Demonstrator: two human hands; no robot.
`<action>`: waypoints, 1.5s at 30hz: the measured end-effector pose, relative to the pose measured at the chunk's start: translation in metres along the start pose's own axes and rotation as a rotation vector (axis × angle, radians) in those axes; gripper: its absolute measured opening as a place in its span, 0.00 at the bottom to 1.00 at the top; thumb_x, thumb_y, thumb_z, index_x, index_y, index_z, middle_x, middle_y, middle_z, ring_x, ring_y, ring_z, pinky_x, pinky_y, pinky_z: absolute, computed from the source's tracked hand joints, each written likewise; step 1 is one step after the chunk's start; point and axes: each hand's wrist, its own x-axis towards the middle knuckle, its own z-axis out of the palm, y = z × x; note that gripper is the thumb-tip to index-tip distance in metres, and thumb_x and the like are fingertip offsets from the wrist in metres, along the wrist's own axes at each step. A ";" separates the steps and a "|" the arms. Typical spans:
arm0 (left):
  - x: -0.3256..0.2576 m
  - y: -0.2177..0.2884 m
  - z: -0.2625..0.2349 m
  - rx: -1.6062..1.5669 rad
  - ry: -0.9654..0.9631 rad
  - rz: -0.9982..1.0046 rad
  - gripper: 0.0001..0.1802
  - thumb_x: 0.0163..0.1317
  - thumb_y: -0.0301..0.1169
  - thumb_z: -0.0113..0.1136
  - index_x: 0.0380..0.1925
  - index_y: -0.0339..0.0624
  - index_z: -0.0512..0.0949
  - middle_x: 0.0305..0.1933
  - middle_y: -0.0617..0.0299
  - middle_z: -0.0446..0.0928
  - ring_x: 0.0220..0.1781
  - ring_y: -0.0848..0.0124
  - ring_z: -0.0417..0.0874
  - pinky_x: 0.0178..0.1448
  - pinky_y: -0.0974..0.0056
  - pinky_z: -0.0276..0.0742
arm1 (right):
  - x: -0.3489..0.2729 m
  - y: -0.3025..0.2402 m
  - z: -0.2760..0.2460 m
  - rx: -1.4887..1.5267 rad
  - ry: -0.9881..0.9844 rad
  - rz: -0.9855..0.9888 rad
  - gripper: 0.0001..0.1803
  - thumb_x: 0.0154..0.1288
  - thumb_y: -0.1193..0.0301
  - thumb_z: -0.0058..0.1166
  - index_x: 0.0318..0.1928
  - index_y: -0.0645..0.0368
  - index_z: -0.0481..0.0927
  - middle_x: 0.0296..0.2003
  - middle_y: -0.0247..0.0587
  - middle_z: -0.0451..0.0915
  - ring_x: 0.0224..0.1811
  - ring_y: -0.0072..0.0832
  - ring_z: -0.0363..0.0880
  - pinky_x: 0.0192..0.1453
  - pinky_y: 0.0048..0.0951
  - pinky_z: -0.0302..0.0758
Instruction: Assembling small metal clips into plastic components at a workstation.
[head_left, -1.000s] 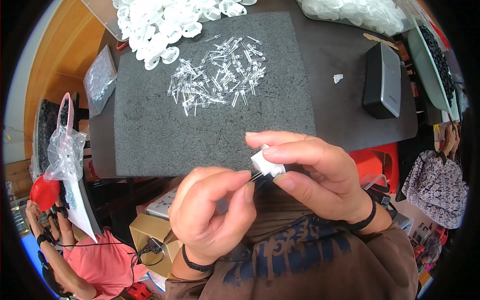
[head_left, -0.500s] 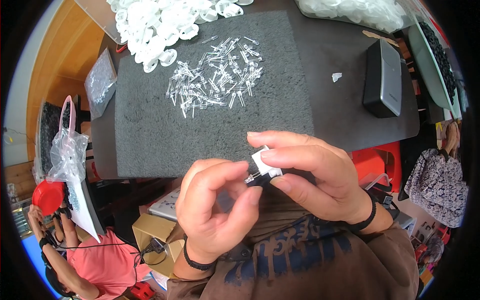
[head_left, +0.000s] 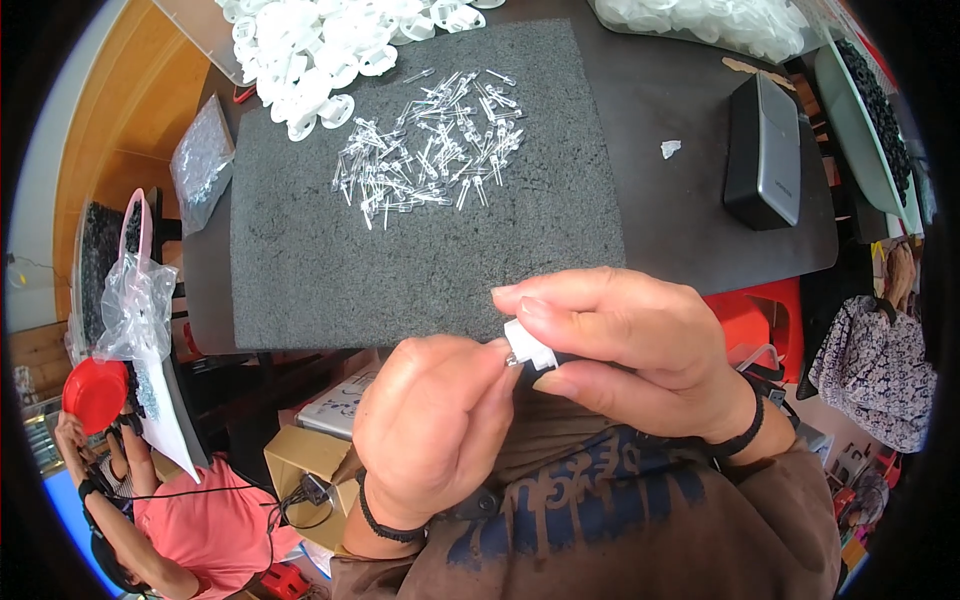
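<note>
My right hand grips a small white part; my left hand pinches something, possibly a pin, against it.

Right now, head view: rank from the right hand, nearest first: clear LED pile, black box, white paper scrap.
From the right hand:
1. White paper scrap, straight up the table.
2. Black box, upper right; close to the scrap's distance, hard to split.
3. Clear LED pile, upper left on the grey mat.
</note>
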 end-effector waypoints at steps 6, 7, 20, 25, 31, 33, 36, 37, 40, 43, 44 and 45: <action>0.001 -0.004 -0.002 0.029 -0.036 0.036 0.15 0.47 0.16 0.66 0.37 0.34 0.79 0.30 0.56 0.77 0.27 0.64 0.78 0.29 0.65 0.74 | -0.001 0.000 -0.002 -0.034 -0.006 -0.007 0.18 0.56 0.80 0.62 0.49 0.65 0.80 0.47 0.51 0.80 0.47 0.39 0.82 0.49 0.31 0.79; 0.001 -0.005 -0.002 0.010 -0.039 0.016 0.15 0.47 0.16 0.67 0.37 0.35 0.79 0.30 0.56 0.77 0.27 0.65 0.78 0.29 0.65 0.74 | -0.001 -0.001 -0.002 -0.038 -0.008 0.009 0.18 0.56 0.80 0.62 0.49 0.65 0.79 0.47 0.51 0.80 0.48 0.39 0.82 0.49 0.31 0.79; 0.000 -0.009 -0.002 -0.053 -0.039 -0.022 0.11 0.50 0.17 0.66 0.34 0.36 0.78 0.27 0.56 0.76 0.25 0.65 0.77 0.28 0.66 0.72 | -0.004 -0.004 0.002 -0.026 -0.006 0.045 0.18 0.58 0.79 0.62 0.51 0.65 0.79 0.46 0.49 0.81 0.45 0.34 0.83 0.47 0.28 0.79; 0.006 -0.012 0.007 -0.145 0.018 -0.092 0.13 0.52 0.18 0.65 0.39 0.36 0.78 0.29 0.56 0.76 0.26 0.66 0.78 0.29 0.66 0.73 | 0.017 -0.019 -0.014 -0.054 -0.027 0.168 0.19 0.60 0.77 0.61 0.52 0.64 0.79 0.42 0.46 0.81 0.41 0.28 0.82 0.45 0.25 0.78; 0.007 -0.021 0.003 -0.183 0.049 -0.134 0.11 0.59 0.19 0.59 0.42 0.33 0.78 0.30 0.62 0.73 0.25 0.79 0.73 0.30 0.74 0.69 | 0.106 -0.060 -0.107 0.456 0.354 -0.101 0.31 0.72 0.61 0.47 0.64 0.73 0.59 0.59 0.59 0.69 0.59 0.40 0.74 0.65 0.35 0.71; 0.004 -0.025 0.002 -0.180 0.052 -0.127 0.10 0.59 0.20 0.59 0.41 0.33 0.78 0.30 0.62 0.73 0.25 0.79 0.73 0.29 0.74 0.69 | 0.123 -0.075 -0.111 0.598 0.480 0.088 0.36 0.72 0.57 0.46 0.65 0.75 0.54 0.62 0.64 0.64 0.63 0.45 0.69 0.68 0.41 0.67; 0.003 -0.036 -0.002 -0.132 0.078 -0.099 0.08 0.59 0.20 0.58 0.39 0.33 0.79 0.29 0.62 0.74 0.24 0.79 0.73 0.29 0.74 0.68 | 0.132 -0.058 -0.094 0.703 0.465 0.223 0.36 0.71 0.57 0.48 0.65 0.75 0.55 0.61 0.65 0.64 0.61 0.47 0.70 0.65 0.42 0.69; 0.002 -0.041 -0.001 -0.099 0.083 -0.077 0.07 0.60 0.20 0.58 0.38 0.33 0.79 0.29 0.62 0.74 0.24 0.79 0.73 0.28 0.73 0.68 | 0.128 -0.047 -0.080 0.586 0.330 0.216 0.32 0.69 0.59 0.51 0.61 0.72 0.61 0.57 0.60 0.69 0.58 0.45 0.73 0.59 0.39 0.74; -0.003 -0.050 -0.003 -0.170 0.086 -0.239 0.06 0.60 0.21 0.58 0.37 0.33 0.79 0.28 0.61 0.74 0.22 0.78 0.74 0.27 0.73 0.68 | 0.137 -0.023 -0.033 0.486 0.250 0.386 0.23 0.66 0.64 0.54 0.56 0.67 0.69 0.51 0.50 0.75 0.51 0.37 0.77 0.50 0.34 0.76; 0.002 -0.052 -0.002 -0.187 0.070 -0.237 0.06 0.59 0.21 0.59 0.36 0.33 0.79 0.27 0.61 0.74 0.21 0.78 0.74 0.26 0.72 0.69 | 0.157 0.002 -0.022 0.252 0.247 0.561 0.25 0.64 0.67 0.55 0.58 0.67 0.69 0.50 0.47 0.76 0.48 0.33 0.78 0.50 0.33 0.75; 0.005 -0.051 -0.001 -0.163 0.050 -0.206 0.05 0.59 0.21 0.59 0.36 0.33 0.79 0.27 0.62 0.75 0.21 0.78 0.75 0.26 0.72 0.69 | 0.164 0.012 -0.022 0.074 0.241 0.569 0.26 0.63 0.67 0.54 0.58 0.67 0.70 0.49 0.48 0.77 0.48 0.34 0.78 0.51 0.34 0.75; 0.007 -0.050 -0.001 -0.169 0.052 -0.200 0.05 0.59 0.21 0.59 0.36 0.33 0.79 0.27 0.62 0.75 0.21 0.78 0.75 0.26 0.72 0.69 | 0.171 0.024 -0.024 -0.103 0.235 0.574 0.26 0.62 0.67 0.54 0.58 0.67 0.70 0.49 0.49 0.78 0.49 0.34 0.78 0.52 0.34 0.74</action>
